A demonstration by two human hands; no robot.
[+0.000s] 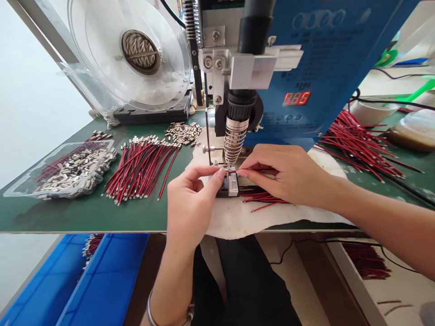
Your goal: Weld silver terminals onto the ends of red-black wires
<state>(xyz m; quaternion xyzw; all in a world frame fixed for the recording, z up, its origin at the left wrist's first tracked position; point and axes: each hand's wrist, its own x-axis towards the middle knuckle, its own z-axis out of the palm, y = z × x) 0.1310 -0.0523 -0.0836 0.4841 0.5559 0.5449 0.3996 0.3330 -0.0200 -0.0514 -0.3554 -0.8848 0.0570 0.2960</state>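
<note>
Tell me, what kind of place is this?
Probably a wire-assembly workshop: a blue machine with a red number display, piles of red-and-black wires, and a tray of metal pieces on a green bench.

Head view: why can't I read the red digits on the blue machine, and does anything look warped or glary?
Head view: the digits glow and smear, unreadable; the machine leans from wide-lens stretch; the wire at the fingers is sharp; soft daylight, faint shadows, mild glare on the reel.

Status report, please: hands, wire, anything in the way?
Left hand pinching red wire over fixture. Right hand pinching same wire. Soldering tip close above, loose wires beside.
</note>
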